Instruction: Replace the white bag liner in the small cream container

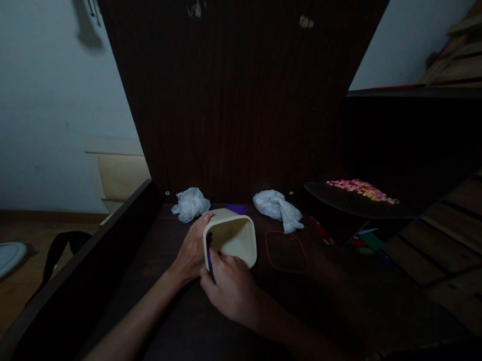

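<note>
A cream plastic container (236, 237) lies tilted on the dark wooden surface, its open mouth facing me. My left hand (191, 250) is wrapped round its left side. At the left edge of the mouth, my right hand (233, 288) is closed on a small purple item (209, 259), pressed against the inner wall. Most of that item is hidden by my fingers. A thin reddish-brown square ring (266, 250) lies flat to the right of the container. Behind the container is another purple piece (237, 208), partly hidden.
Crumpled whitish plastic bags sit at the back left (191, 204) and back right (277, 207). Pink and yellow pieces (361, 189) lie on a dark corner shelf (343, 204). A raised board (84, 259) edges the left side; a tall dark panel (244, 96) stands behind.
</note>
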A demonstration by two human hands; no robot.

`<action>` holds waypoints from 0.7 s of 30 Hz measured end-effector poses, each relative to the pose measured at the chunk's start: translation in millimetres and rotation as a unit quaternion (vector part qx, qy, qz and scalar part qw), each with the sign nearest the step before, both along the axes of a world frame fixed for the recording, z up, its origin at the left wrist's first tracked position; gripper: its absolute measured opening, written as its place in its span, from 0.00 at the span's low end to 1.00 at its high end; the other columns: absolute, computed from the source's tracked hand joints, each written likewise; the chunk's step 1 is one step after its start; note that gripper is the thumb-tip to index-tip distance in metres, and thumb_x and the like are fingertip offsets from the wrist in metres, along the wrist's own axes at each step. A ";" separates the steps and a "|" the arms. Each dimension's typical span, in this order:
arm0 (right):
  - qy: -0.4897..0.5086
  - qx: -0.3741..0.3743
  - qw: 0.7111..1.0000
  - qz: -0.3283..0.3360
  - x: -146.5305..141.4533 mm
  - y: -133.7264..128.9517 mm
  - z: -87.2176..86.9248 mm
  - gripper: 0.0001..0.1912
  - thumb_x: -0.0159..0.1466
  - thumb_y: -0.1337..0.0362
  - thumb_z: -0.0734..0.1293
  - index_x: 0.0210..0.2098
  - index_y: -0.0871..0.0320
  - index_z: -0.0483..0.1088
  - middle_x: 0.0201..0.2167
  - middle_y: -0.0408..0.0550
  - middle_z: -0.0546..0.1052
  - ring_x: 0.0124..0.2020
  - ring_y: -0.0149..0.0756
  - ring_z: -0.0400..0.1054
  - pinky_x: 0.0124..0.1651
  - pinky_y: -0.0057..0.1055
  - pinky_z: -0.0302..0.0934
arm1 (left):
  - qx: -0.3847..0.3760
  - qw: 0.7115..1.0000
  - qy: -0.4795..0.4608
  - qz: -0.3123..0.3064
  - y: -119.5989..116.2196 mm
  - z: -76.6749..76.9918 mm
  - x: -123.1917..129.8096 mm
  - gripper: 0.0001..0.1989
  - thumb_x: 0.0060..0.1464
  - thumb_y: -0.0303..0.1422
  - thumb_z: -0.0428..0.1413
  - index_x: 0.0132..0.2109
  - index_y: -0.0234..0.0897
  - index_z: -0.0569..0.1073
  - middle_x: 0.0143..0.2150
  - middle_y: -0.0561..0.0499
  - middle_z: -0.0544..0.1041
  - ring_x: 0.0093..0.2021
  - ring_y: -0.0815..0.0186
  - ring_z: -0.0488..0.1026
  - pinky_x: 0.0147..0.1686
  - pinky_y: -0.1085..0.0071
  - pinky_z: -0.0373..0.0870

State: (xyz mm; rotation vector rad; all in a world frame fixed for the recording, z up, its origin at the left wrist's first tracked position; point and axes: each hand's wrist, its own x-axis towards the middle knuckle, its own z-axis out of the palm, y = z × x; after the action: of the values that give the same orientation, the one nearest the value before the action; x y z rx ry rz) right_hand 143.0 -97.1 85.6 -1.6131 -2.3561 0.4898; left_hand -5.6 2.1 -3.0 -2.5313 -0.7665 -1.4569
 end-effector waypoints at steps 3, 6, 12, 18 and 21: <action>0.021 0.025 0.999 0.028 -2.4 -10.9 -5.0 0.37 0.67 0.60 0.62 0.71 0.71 0.52 0.51 0.65 0.79 0.51 0.54 0.75 0.54 0.44 0.68 | -0.008 1.000 0.000 -0.013 2.5 -1.4 -4.4 0.49 0.60 0.43 0.60 0.75 0.37 0.39 0.70 0.31 0.60 0.69 0.42 0.62 0.64 0.43 0.66; 0.017 0.039 0.998 0.055 1.0 -20.1 -9.2 0.45 0.67 0.59 0.65 0.73 0.74 0.42 0.63 0.70 0.70 0.63 0.55 0.67 0.66 0.45 0.60 | -0.011 1.000 0.008 -0.023 4.7 0.9 -9.0 0.48 0.60 0.40 0.60 0.75 0.35 0.41 0.69 0.29 0.61 0.69 0.41 0.62 0.63 0.43 0.67; -0.054 0.070 0.994 0.064 19.7 -28.7 -16.8 0.39 0.68 0.49 0.66 0.67 0.73 0.62 0.64 0.69 0.69 0.65 0.57 0.65 0.68 0.46 0.59 | -0.001 0.998 0.029 -0.057 9.5 6.8 -11.5 0.54 0.53 0.45 0.65 0.75 0.37 0.41 0.70 0.29 0.60 0.68 0.39 0.63 0.63 0.42 0.67; -0.171 0.059 0.983 0.019 28.3 -13.9 -0.6 0.38 0.69 0.42 0.62 0.54 0.76 0.74 0.52 0.74 0.77 0.55 0.58 0.73 0.59 0.48 0.67 | 0.003 0.998 0.019 -0.062 9.9 7.8 -6.9 0.55 0.52 0.49 0.65 0.74 0.34 0.44 0.67 0.29 0.63 0.66 0.39 0.65 0.61 0.41 0.69; -0.212 0.036 0.973 0.080 26.0 3.9 12.3 0.27 0.75 0.55 0.55 0.46 0.71 0.78 0.46 0.70 0.80 0.47 0.53 0.77 0.50 0.47 0.71 | 0.007 0.997 0.019 -0.069 9.8 7.5 -5.4 0.51 0.53 0.47 0.64 0.74 0.34 0.47 0.67 0.30 0.65 0.66 0.39 0.66 0.62 0.40 0.69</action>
State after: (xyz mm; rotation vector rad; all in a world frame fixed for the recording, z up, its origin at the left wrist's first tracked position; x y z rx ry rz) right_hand 169.0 -93.2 97.9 -1.6333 -2.7908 0.0875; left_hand -11.1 11.9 4.5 -2.6397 -0.5840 -1.4417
